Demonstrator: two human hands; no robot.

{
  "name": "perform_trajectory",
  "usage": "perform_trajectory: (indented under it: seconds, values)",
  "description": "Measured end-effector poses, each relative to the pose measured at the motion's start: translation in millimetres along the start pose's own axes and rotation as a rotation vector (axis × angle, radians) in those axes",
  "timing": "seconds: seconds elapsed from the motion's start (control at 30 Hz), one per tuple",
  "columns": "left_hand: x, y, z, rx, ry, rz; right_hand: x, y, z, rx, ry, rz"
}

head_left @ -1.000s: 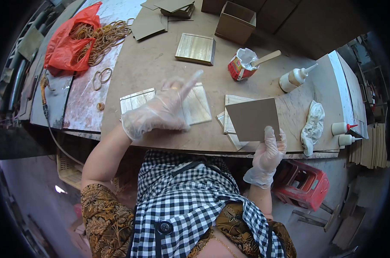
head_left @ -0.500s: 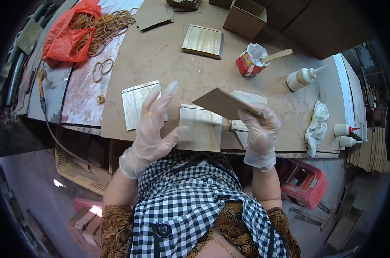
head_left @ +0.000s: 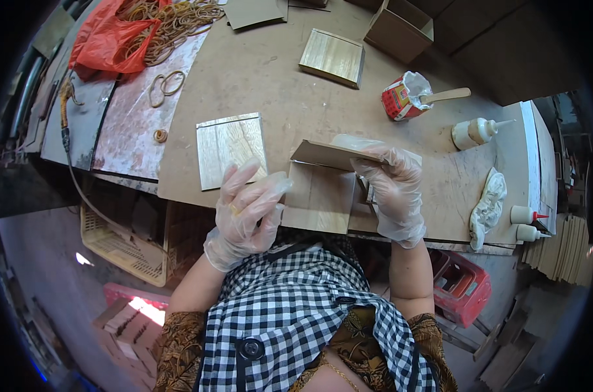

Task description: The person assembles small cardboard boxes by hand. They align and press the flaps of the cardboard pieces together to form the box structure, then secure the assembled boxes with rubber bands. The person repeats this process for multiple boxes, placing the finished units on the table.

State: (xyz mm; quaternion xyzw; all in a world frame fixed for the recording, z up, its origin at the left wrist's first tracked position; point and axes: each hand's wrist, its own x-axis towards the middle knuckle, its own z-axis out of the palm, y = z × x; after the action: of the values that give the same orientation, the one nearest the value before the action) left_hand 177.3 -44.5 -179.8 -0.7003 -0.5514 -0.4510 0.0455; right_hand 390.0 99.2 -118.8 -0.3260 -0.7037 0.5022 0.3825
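Our right hand pinches the brown board by one end, maybe to tilt it; our left hand's loose fingers hold nothing, a pale panel just past them.

A thin, rectangular brown board is held aloft at a steep tilt, its broad face toward the near side, over the far end of a pale, rectangular wooden panel at the table's near edge. Whether the two touch cannot be told. The panel's grained face is up and its far end is hidden behind the board. To its left, slightly farther off, a lighter, nearly square wooden panel lies flat, a dark groove along its far edge, its near right corner partly covered.
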Motion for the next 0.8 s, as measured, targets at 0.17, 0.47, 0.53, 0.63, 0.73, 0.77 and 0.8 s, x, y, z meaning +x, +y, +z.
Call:
perform_trajectory:
  seconds: [0.17,0.47,0.53,0.63,0.73,0.77,0.8]
  values:
    - [-2.4,0.8,0.5,0.006,-0.074,0.025,-1.3,0.0,1.0,0.009,0.012,-0.015]
    - [5.1,7.5,0.8,0.039,-0.190,0.102,-1.1,-2.5,4.3,-0.029,-0.002,-0.049]
    - [5.0,7.1,2.7,0.055,-0.199,0.123,-1.5,-0.1,4.3,-0.024,0.009,-0.037]
    - [4.2,5.5,5.7,0.089,-0.232,0.150,-1.6,0.2,6.0,0.006,0.024,0.005]
    - [4.9,5.2,6.3,0.119,-0.266,0.162,0.8,-0.3,6.4,-0.006,0.023,0.004]
    - [6.0,6.0,5.5,0.120,-0.274,0.159,1.6,0.1,6.2,-0.019,0.019,-0.006]
    - [6.4,6.0,5.3,0.114,-0.280,0.157,1.3,0.5,5.7,-0.020,0.014,0.019]
